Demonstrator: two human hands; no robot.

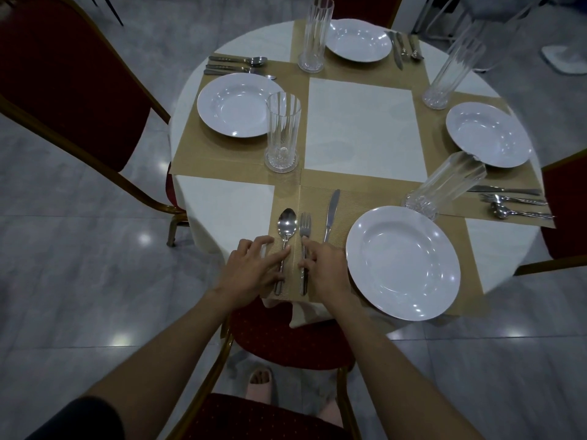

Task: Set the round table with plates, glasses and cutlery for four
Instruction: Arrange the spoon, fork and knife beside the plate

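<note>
While your two hands lie on the cutlery, what matters for the next move is how the handles run. The spoon [286, 236], the fork [304, 249] and the table knife [331, 214] all lie to the left of the nearest plate [403, 263]. The knife is closest to the plate, the fork is in the middle, and the spoon is farthest from it. Each one points away from you, with its head up and its handle toward the table edge.

Your left hand [254, 265] is spread, with nearly straight fingers [282, 250] resting on the spoon handle; it grips nothing. Your right hand [324, 265], the one nearer to the plate, has its index finger stretched along the fork's neck and its thumb against the handle. I see no closed grasp there. This hand also hides the knife's handle.

The three pieces are not quite parallel: the spoon leans a little toward the plate at its bowl, and the knife does the same at its tip. I judge that you are straightening this last setting. Small sideways pushes on the handles should be enough, and the knife is within reach of the right hand.
</note>
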